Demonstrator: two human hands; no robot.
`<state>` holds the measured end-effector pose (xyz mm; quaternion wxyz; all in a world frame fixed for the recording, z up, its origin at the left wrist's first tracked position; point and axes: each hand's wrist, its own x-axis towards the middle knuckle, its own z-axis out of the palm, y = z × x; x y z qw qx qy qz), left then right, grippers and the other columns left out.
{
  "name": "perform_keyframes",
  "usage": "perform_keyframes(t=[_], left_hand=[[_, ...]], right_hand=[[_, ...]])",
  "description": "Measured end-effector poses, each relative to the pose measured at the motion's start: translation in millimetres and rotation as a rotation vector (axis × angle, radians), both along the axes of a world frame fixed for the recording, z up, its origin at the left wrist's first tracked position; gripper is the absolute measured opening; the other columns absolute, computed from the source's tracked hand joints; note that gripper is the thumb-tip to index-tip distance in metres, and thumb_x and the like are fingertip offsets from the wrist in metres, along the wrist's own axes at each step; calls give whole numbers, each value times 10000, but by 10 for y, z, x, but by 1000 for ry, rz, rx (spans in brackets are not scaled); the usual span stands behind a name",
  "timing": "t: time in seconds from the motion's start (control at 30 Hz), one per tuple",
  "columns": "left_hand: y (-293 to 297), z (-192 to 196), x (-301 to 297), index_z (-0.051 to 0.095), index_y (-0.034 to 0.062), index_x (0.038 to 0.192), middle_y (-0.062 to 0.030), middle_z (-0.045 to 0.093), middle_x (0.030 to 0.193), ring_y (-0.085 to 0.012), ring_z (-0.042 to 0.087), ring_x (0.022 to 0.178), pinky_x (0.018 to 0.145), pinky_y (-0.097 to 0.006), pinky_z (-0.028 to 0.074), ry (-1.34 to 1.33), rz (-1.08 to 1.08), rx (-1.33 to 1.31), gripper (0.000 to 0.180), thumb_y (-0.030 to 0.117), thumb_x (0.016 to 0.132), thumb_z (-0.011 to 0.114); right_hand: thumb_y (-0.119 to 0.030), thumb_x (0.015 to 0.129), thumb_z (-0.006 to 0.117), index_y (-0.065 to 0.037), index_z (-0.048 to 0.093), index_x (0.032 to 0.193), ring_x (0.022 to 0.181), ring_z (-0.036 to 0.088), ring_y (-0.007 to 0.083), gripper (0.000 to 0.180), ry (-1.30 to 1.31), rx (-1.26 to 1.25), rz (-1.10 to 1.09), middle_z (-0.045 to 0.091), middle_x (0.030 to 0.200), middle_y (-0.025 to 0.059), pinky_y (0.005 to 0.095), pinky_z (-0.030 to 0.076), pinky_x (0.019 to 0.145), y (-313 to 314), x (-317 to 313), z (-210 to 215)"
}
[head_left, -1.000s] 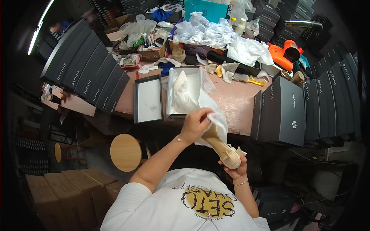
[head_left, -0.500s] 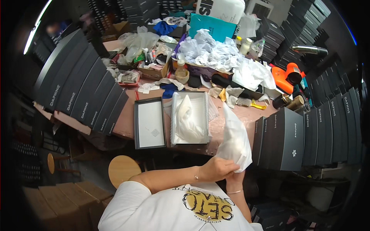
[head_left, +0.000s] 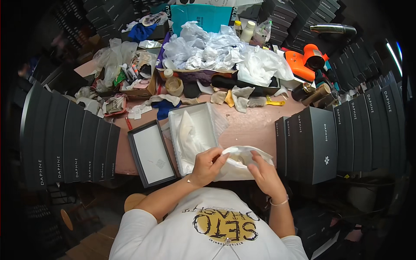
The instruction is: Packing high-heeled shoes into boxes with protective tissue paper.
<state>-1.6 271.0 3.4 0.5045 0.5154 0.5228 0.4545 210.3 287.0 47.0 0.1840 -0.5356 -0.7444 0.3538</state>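
The person's left hand (head_left: pixel 207 161) pinches the near-left edge of a white dust bag (head_left: pixel 242 162), thumb and fingers closed on the fabric. The right hand (head_left: pixel 263 171) grips the bag from its right side, fingers curled over the bulge. Something tan shows through the opening between the two hands; it looks like a shoe, though too little of it is visible to be sure. The bag rests at the near edge of the pink worktop (head_left: pixel 249 125), just in front of the person's chest.

Directly beyond the left hand lies an open white shoebox (head_left: pixel 193 134) lined with crumpled tissue paper (head_left: pixel 190 138). Left of that hand sits the box's dark lid (head_left: pixel 151 152), inside face up. Right of the right hand stands a row of dark shoeboxes (head_left: pixel 316 145) on end.

Judging from the grip, the step in hand is closing the bag around its contents. To do it well, the left hand should keep the mouth taut while the right hand steadies the bulge, so the fabric folds flat without bunching. The bundle should stay low over the worktop, and the wrapped shape should end up narrow enough to sit within the box walls.
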Motion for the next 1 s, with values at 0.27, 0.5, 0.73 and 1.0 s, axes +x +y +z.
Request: perform_keyframes(t=[0.27,0.5,0.73,1.0], left_hand=[[214,206,336,642,-2,958,-117,611,804,-212,607,676,597,-296,469,292,-70,430,141,40,834,590],[371,185,668,616,8,1015,-109,594,859,-228,602,769,676,-308,485,135,26,287,191,49,828,612],[-496,-541,-154,622,-11,908,-39,606,800,-126,593,730,650,-250,481,169,365,-149,129,107,856,627],[-1296,-1899,-715,597,73,923,-30,576,801,-146,544,735,635,-313,472,-611,863,-1034,527,590,836,545]], right_hand=[[-183,694,740,-87,649,877,1182,475,358,226,-205,517,364,472,1294,199,500,320,989,319,374,640],[-64,771,655,-18,602,1055,848,597,301,292,154,-130,165,604,1008,176,329,473,758,344,485,-46],[-11,877,468,22,611,957,734,556,80,168,718,-240,-408,610,834,31,197,451,655,1072,919,-434],[-159,860,587,27,492,1210,893,608,372,407,13,-38,280,591,1086,228,407,493,757,908,-782,-878]])
